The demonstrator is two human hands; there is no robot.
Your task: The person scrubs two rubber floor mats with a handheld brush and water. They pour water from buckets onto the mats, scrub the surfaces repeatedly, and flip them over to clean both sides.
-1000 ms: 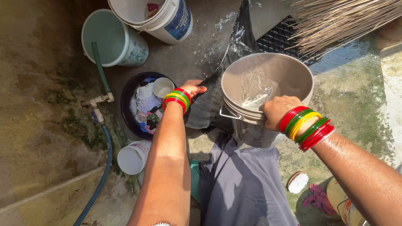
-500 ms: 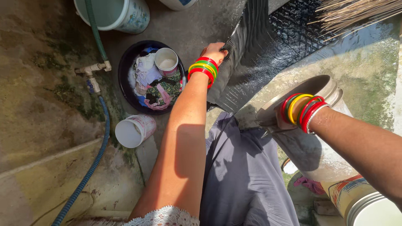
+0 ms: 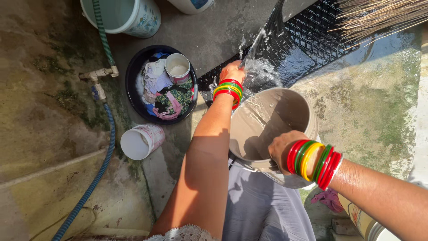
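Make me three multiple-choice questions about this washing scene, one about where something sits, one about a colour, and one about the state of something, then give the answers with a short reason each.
1. Where does the small white cup sit?
A. In the dark basin on the clothes
B. On the black grid mat
C. Inside the beige bucket

2. What colour is the hose running into the pale green bucket?
A. Red
B. Green
C. Yellow

3. How is the beige bucket held?
A. Upright on the ground
B. Upside down on the mat
C. Tipped forward, spilling water

Answers:
1. A, the cup rests among the laundry in the basin.
2. B, the ribbed hose entering that bucket is green.
3. C, the right hand grips its rim, its mouth tilts away, and water splashes over the dark cloth that the left hand holds.
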